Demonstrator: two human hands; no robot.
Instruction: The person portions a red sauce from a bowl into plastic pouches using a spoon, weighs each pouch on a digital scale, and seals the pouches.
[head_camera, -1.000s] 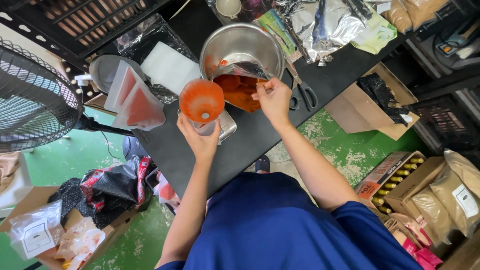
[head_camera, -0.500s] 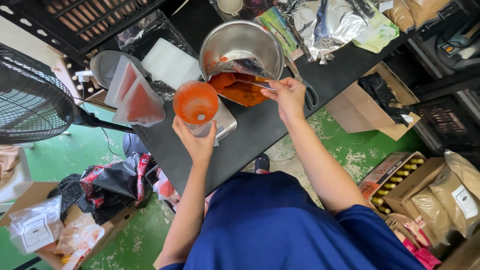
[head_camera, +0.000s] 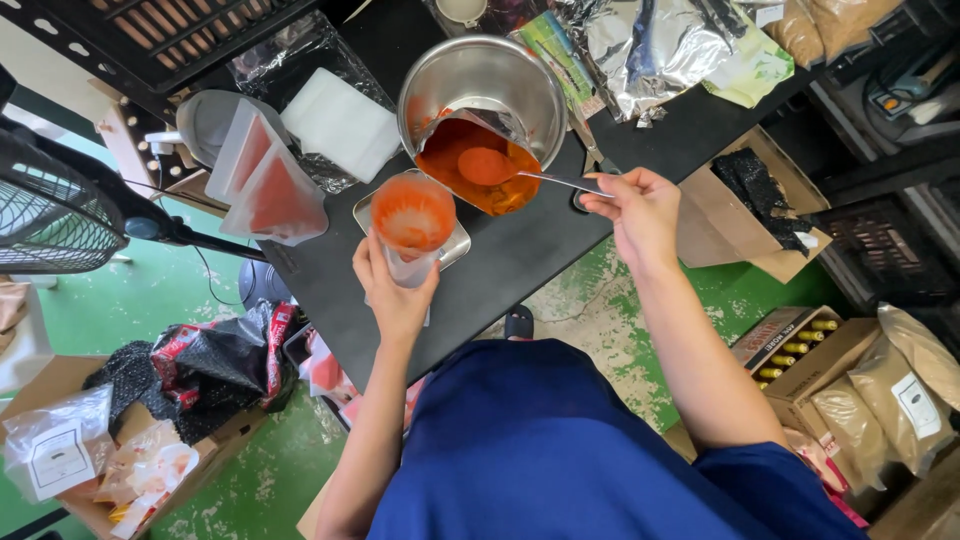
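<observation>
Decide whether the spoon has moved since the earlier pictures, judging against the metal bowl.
Yes. The spoon, held in the right hand, has swung back from near the orange funnel to the bag of red powder against the metal bowl.

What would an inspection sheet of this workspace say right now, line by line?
Surface: black table, crowded at the far edge.
Job's things: orange funnel over a clear pouch; spoon heaped with orange-red powder; steel bowl holding an open bag of that powder.
Clutter: filled pouches, foil bags, scissors.
Hands: left hand grips the pouch under the funnel; right hand holds the spoon handle.
Cables: a dark cord hangs near the fan.
Surroundings: fan, cardboard boxes, green floor.
</observation>
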